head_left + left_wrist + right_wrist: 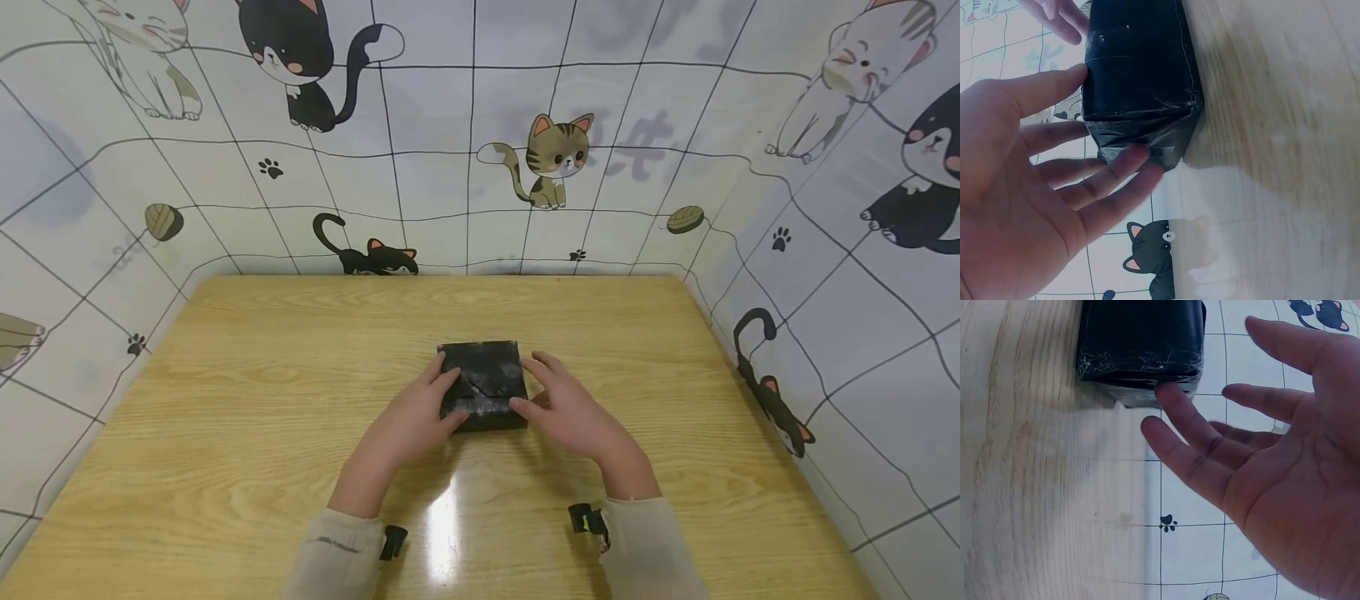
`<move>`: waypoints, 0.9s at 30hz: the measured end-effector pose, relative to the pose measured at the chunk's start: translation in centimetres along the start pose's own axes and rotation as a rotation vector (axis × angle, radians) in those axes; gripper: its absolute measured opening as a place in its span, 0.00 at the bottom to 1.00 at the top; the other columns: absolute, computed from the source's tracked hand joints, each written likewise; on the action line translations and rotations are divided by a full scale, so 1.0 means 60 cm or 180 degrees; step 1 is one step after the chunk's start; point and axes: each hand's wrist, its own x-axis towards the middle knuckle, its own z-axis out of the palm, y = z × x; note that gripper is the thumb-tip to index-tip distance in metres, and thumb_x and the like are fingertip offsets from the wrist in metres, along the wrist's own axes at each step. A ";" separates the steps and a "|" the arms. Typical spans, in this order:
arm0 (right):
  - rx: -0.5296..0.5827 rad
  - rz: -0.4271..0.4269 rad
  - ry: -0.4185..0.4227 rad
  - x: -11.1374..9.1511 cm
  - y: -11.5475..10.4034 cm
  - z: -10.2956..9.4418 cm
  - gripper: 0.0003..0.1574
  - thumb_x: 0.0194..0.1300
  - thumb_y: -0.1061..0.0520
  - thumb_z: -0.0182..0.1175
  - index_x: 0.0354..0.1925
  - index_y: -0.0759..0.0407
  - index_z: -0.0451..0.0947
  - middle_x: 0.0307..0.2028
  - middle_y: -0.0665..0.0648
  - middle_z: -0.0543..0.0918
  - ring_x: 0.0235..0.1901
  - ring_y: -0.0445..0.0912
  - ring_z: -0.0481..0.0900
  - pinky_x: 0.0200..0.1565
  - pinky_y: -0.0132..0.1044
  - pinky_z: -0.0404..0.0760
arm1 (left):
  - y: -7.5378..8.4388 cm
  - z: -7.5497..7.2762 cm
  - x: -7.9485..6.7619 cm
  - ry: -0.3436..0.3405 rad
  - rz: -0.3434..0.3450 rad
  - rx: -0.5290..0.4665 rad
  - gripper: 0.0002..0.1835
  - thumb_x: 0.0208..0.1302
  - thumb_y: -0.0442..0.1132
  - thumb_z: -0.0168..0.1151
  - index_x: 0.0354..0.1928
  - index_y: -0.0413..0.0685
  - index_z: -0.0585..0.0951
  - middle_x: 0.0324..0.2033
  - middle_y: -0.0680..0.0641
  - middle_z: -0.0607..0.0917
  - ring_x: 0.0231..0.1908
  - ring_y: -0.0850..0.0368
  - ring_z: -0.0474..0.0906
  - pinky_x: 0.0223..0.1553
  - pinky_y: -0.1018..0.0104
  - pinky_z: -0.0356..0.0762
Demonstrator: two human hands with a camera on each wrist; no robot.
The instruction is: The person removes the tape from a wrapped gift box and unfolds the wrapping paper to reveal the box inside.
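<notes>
A black box (pixel 491 375), its wrapping creased and scuffed with a flap line across the top, sits on the wooden table. At its left side is my left hand (pixel 420 417), thumb by the near top edge and fingers spread. Seen from the left wrist, those fingers (pixel 1116 172) touch the folded end of the box (pixel 1138 59). On the opposite side, my right hand (pixel 573 412) has its fingers loosely spread close to the box. In the right wrist view, a fingertip (pixel 1169 394) reaches the end of the box (pixel 1141 337) or nearly so; contact is unclear.
The box stands near the middle of the light wooden tabletop (pixel 247 400). White sheeting (pixel 450 183) printed with cats and grid lines rises behind the table and along both sides. A dark strap piece (pixel 393 542) shows at the left cuff, another (pixel 588 521) at the right.
</notes>
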 end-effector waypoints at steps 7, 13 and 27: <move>-0.0071 -0.0015 -0.0225 0.005 -0.001 0.008 0.47 0.82 0.53 0.58 0.86 0.59 0.48 0.87 0.66 0.35 0.55 0.52 0.87 0.60 0.52 0.84 | -0.011 0.004 0.004 0.0250 0.0003 0.0365 0.31 0.80 0.46 0.61 0.81 0.52 0.68 0.85 0.40 0.55 0.77 0.34 0.69 0.57 0.39 0.85; -0.0328 0.0062 -0.0291 0.004 -0.008 0.014 0.44 0.80 0.52 0.61 0.84 0.58 0.56 0.86 0.65 0.28 0.85 0.69 0.41 0.79 0.72 0.55 | -0.017 0.007 0.010 0.0553 -0.0417 0.0530 0.32 0.83 0.47 0.55 0.81 0.43 0.63 0.77 0.33 0.70 0.64 0.31 0.81 0.51 0.39 0.87; -0.0737 0.0215 -0.0141 0.003 -0.031 0.021 0.41 0.77 0.52 0.65 0.81 0.53 0.62 0.74 0.70 0.68 0.73 0.67 0.72 0.76 0.72 0.60 | 0.006 0.008 0.009 0.0636 -0.0814 -0.0250 0.33 0.85 0.44 0.47 0.80 0.29 0.58 0.70 0.22 0.74 0.66 0.25 0.77 0.65 0.35 0.79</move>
